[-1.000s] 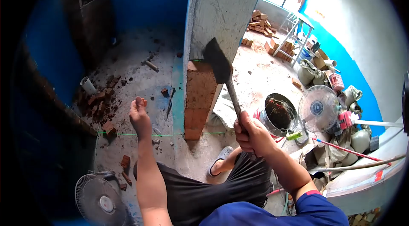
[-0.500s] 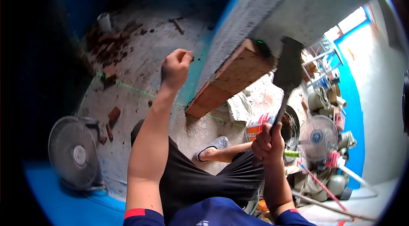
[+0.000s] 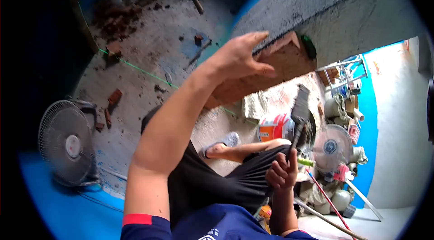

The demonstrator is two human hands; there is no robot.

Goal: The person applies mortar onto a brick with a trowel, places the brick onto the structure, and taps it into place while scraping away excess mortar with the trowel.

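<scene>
My left hand is raised over the near end of a low wall, its thumb and fingers spread with nothing between them. The wall shows reddish brick on its end and side, with rough grey mortar along its face. A dark green-tinged object, too unclear to name, sits against the brick. Lower right, my right hand is wrapped round the handle of a brick trowel. The dark flat blade of the brick trowel points up and away, in front of a bucket with a red, white and orange label.
A standing fan is at left, another fan at right. Broken bricks and rubble lie on the floor, crossed by a thin green line. A metal ladder, sacks and long poles crowd the right side.
My left hand has moved up and right to the wall and gone from closed to spread. My right hand has lowered the brick trowel, bringing its blade down. The view has shifted slightly.
</scene>
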